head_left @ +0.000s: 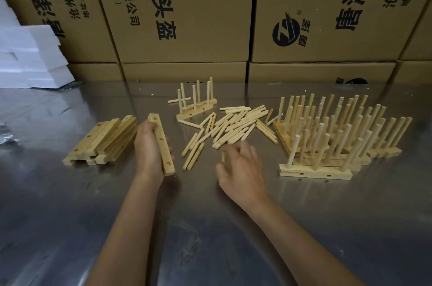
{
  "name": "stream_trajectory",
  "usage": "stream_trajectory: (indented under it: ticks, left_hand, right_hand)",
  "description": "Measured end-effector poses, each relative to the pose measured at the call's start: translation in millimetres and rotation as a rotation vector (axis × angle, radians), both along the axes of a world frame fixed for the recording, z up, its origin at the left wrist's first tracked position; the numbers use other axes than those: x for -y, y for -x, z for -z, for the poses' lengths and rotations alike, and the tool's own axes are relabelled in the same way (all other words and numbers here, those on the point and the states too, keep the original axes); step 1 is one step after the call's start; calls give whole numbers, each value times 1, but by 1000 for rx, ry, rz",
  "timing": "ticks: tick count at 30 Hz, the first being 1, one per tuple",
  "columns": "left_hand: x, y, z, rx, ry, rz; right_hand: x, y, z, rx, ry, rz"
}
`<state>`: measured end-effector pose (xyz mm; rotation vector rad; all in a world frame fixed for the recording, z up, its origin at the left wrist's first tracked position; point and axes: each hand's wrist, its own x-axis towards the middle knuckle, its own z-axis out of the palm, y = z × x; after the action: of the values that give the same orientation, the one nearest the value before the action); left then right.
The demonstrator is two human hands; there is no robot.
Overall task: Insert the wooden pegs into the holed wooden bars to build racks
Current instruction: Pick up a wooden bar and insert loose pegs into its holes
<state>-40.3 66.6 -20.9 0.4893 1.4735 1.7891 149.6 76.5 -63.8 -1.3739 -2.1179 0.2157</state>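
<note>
My left hand grips one holed bar, fingers curled round its long edge, holding it on edge on the metal table. All positions below refer to this bar. Directly to its left lies the stack of spare bars. To its right lies the loose heap of pegs. My right hand hovers at the near edge of that heap, fingers curled, pinching one peg. Behind the heap stands a partly pegged rack. Far right stands the group of finished racks. Cardboard boxes stand behind the table.
</note>
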Motion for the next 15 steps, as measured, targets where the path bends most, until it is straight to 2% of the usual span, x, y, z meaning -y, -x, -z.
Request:
stream_trajectory:
  ticks: [3, 7, 9, 12, 15]
  left_hand:
    - [0, 3, 1, 110, 13, -1]
    - [0, 4, 1, 116, 57, 31]
    - [0, 2, 2, 106, 74, 45]
    - [-1, 0, 1, 72, 77, 58]
    - [-2, -1, 1, 63, 86, 60]
  right_hand:
    - [3, 10, 0, 38, -65, -192]
    - [8, 30, 3, 183, -51, -420]
    - [10, 29, 2, 187, -70, -408]
    - [11, 24, -1, 121, -128, -254]
    - [9, 20, -2, 154, -125, -136]
